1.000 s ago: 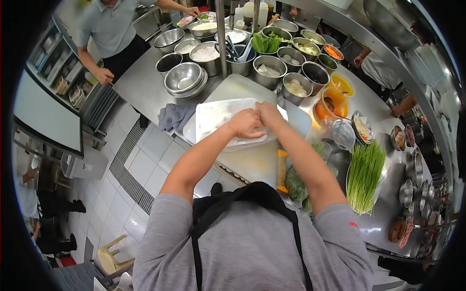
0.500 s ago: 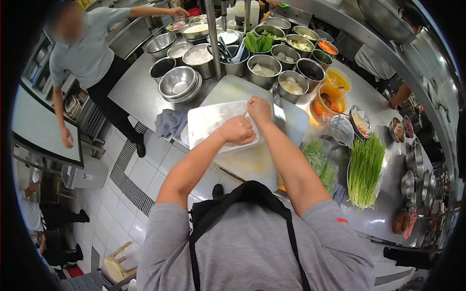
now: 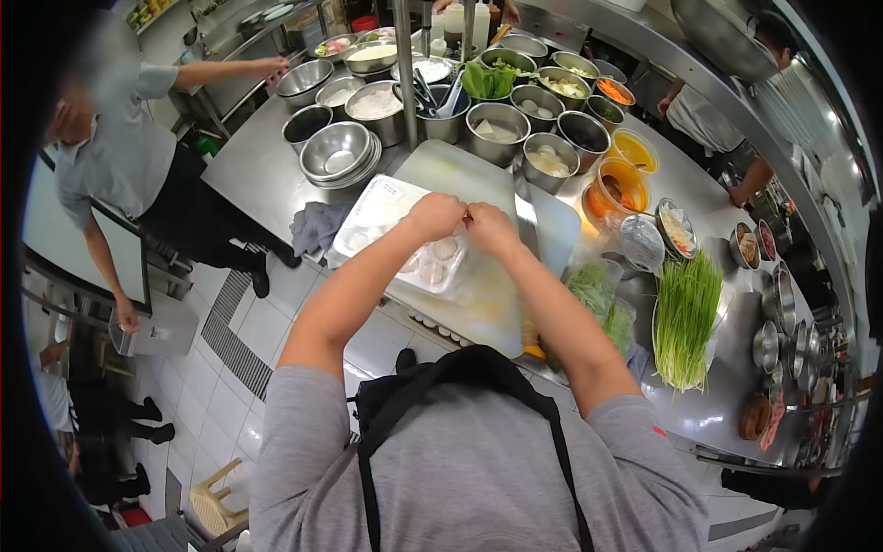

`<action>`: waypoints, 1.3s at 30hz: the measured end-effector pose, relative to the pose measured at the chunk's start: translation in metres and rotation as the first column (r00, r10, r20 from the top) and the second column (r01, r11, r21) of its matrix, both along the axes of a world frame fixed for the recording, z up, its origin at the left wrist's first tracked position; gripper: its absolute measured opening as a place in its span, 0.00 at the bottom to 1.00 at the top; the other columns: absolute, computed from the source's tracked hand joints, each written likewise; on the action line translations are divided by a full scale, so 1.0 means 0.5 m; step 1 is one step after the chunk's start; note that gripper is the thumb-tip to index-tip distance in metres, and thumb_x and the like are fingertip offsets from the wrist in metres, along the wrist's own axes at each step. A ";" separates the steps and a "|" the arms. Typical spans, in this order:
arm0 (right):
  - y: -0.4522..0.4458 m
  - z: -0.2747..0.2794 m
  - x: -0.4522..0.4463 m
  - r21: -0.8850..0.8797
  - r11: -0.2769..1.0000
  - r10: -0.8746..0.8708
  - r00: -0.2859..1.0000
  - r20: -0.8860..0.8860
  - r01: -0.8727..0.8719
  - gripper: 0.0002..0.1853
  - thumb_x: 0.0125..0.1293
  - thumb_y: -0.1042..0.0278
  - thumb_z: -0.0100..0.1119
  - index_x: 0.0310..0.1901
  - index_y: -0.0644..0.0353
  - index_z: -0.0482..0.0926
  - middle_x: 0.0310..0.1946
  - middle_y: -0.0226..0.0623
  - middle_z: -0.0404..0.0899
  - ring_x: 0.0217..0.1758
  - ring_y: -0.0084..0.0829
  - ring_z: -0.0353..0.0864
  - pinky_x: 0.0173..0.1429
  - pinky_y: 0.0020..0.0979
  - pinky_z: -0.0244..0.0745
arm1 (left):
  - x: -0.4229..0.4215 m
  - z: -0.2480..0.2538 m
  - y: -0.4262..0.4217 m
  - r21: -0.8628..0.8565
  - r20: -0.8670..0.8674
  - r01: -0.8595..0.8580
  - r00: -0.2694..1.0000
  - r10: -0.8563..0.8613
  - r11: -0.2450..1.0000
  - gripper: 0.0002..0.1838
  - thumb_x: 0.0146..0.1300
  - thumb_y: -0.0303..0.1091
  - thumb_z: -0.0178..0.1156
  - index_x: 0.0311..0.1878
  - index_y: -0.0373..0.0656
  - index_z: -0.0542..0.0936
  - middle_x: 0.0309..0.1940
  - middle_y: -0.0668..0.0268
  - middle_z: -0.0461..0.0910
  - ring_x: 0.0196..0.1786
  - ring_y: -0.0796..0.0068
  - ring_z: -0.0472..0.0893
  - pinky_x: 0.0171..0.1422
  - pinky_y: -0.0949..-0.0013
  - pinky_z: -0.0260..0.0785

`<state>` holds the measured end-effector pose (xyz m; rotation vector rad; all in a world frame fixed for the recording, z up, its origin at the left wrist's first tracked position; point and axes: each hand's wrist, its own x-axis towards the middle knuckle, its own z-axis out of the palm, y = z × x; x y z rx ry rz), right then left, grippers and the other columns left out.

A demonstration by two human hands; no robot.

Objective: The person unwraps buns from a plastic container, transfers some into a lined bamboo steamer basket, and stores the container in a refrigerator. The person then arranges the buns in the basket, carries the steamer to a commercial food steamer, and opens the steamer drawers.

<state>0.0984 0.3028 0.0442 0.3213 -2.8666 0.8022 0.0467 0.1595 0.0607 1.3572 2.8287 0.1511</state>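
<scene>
A white tray [image 3: 368, 198] lies tilted on the cutting board [image 3: 460, 170], with a printed label at its far left corner. Round whitish pieces [image 3: 430, 267], perhaps mushrooms, show in its near right part. Over the tray's right side, my left hand [image 3: 437, 217] is closed, knuckles up. Close against it, my right hand [image 3: 492, 230] is closed too, thumb and fingers pinched together. Both seem to grip the tray's clear plastic film, though my fingers mostly hide it. A broad metal blade [image 3: 526, 213] lies just right of my right hand.
Steel bowls [image 3: 340, 155] stand stacked behind a grey cloth [image 3: 317, 227]. Several ingredient pots [image 3: 497, 129] line the back around a metal post [image 3: 406, 74]. Orange tubs [image 3: 614, 189], bagged greens [image 3: 593, 290] and long green stalks [image 3: 685, 322] sit to the right. A co-worker [image 3: 129, 156] stands left.
The tray has turned, and its round contents now show. My left hand has moved up beside my right hand. The co-worker at left has shifted and drawn an arm back.
</scene>
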 end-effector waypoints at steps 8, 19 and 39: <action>0.003 -0.012 0.043 0.037 0.996 -0.085 0.995 -0.058 0.087 0.07 0.58 0.72 0.47 0.31 0.64 0.74 0.35 0.48 0.77 0.37 0.50 0.78 0.42 0.46 0.73 | 0.006 -0.009 -0.025 0.369 0.148 -0.152 0.984 0.103 0.917 0.12 0.54 0.38 0.59 0.26 0.37 0.80 0.25 0.53 0.80 0.31 0.54 0.79 0.38 0.58 0.71; 0.004 -0.060 0.078 -0.046 0.999 -0.022 0.998 -0.065 0.020 0.09 0.58 0.68 0.49 0.33 0.64 0.76 0.32 0.53 0.77 0.38 0.50 0.77 0.43 0.45 0.72 | 0.007 -0.118 -0.050 0.590 0.296 -0.550 0.829 0.475 0.591 0.21 0.55 0.48 0.53 0.21 0.38 0.81 0.20 0.50 0.77 0.25 0.54 0.78 0.32 0.57 0.68; 0.411 0.919 0.285 0.142 0.392 -0.538 0.351 -0.766 0.909 0.34 0.55 0.72 0.45 0.66 0.39 0.58 0.38 0.51 0.79 0.41 0.48 0.80 0.45 0.44 0.75 | 0.317 0.156 0.057 0.760 -0.038 -0.172 0.951 0.307 0.627 0.20 0.48 0.31 0.64 0.46 0.40 0.75 0.29 0.61 0.71 0.35 0.59 0.71 0.40 0.60 0.64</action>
